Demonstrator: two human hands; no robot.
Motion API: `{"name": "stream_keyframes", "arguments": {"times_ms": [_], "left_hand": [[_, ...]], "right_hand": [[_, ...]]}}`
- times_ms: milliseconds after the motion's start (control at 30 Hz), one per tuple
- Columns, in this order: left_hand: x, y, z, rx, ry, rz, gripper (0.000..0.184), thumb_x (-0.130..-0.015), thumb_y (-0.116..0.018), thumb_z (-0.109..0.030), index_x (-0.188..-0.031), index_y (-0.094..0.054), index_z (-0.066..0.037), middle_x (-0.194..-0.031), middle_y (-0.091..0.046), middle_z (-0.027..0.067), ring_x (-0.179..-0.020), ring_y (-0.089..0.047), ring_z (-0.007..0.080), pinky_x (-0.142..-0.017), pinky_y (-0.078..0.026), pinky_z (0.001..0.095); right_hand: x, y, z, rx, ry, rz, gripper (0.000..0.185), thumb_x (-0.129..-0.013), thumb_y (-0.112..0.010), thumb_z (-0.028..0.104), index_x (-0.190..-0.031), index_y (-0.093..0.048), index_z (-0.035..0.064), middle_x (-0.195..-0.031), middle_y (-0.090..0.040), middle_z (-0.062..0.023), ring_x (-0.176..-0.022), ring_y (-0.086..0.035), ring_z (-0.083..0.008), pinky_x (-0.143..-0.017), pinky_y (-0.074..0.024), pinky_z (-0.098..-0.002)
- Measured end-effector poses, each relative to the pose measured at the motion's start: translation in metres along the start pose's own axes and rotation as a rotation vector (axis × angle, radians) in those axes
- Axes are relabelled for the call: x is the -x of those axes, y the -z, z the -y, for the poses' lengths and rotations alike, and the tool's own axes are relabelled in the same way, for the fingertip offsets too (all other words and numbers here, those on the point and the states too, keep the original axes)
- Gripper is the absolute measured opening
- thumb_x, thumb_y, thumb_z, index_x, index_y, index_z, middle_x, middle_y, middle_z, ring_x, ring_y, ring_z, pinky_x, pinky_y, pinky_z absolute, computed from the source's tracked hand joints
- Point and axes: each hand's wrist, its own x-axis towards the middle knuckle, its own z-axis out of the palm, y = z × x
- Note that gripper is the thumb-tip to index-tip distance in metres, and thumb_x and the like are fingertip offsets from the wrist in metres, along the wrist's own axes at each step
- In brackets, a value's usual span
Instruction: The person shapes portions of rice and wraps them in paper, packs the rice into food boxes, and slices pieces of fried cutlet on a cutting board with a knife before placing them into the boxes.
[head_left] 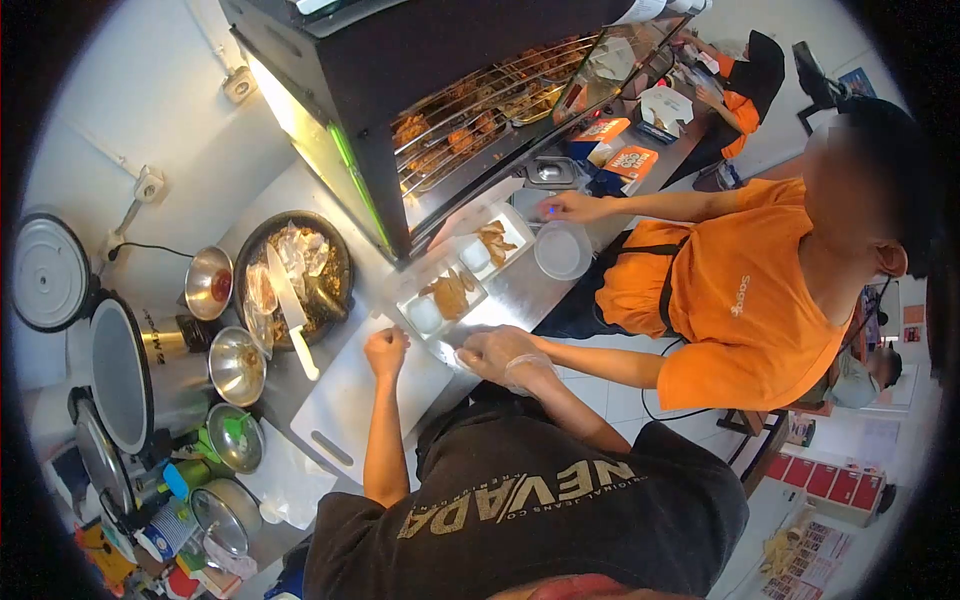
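Observation:
My left hand (387,352) is closed in a fist over the white cutting board (350,400), with nothing visible in it. A clear plastic glove covers my right hand (496,356), which is at the counter edge; its fingers are partly hidden and overlap a co-worker's forearm (590,364). Just beyond my hands, an open box (440,296) holds a white round portion and a brown fried piece. Behind it, a second box (490,247) has similar contents.
A large knife (287,300) lies across a black basin (340,245) of food at left. Metal bowls (238,366) and pots (122,375) line the left side. A heated display (350,110) stands ahead. A co-worker in orange (760,290) is at right, near a clear container (563,250).

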Motion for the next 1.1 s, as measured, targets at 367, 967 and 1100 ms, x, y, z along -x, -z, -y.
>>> {"name": "stream_keyframes", "arguments": {"times_ms": [367, 967, 1100], "left_hand": [[0.132, 0.065, 0.033, 0.376, 0.152, -0.246, 0.030, -0.093, -0.075, -0.028, -0.103, -0.068, 0.000, -0.072, -0.072, 0.0080, -0.056, -0.067, 0.0131, -0.049, -0.049, 0.0242], [0.126, 0.062, 0.039, 0.345, 0.064, -0.227, 0.026, -0.097, -0.069, -0.022, -0.112, -0.065, -0.001, -0.069, -0.070, 0.0071, -0.058, -0.065, 0.0098, -0.046, -0.039, 0.0210], [0.102, 0.066, 0.032, 0.352, 0.133, -0.170, 0.025, -0.098, -0.068, -0.022, -0.115, -0.063, -0.004, -0.078, -0.073, 0.0077, -0.062, -0.068, 0.0114, -0.046, -0.039, 0.0209]], "right_hand": [[-0.038, -0.051, 0.001, -0.003, 0.763, -0.194, 0.036, -0.101, -0.055, 0.034, -0.095, -0.075, 0.0041, -0.132, -0.064, -0.0146, -0.131, -0.050, -0.0342, -0.115, -0.0324, -0.0458], [-0.111, -0.101, -0.039, 1.358, 0.807, -0.433, 0.033, -0.106, -0.050, 0.031, -0.111, -0.071, 0.0054, -0.096, -0.072, -0.0077, -0.089, -0.067, -0.0243, -0.084, -0.0519, -0.0336], [0.016, 0.006, 0.036, -0.171, 0.610, 0.200, 0.035, -0.107, -0.050, 0.034, -0.109, -0.070, 0.0052, -0.094, -0.072, -0.0078, -0.084, -0.066, -0.0234, -0.080, -0.0520, -0.0331]]}}
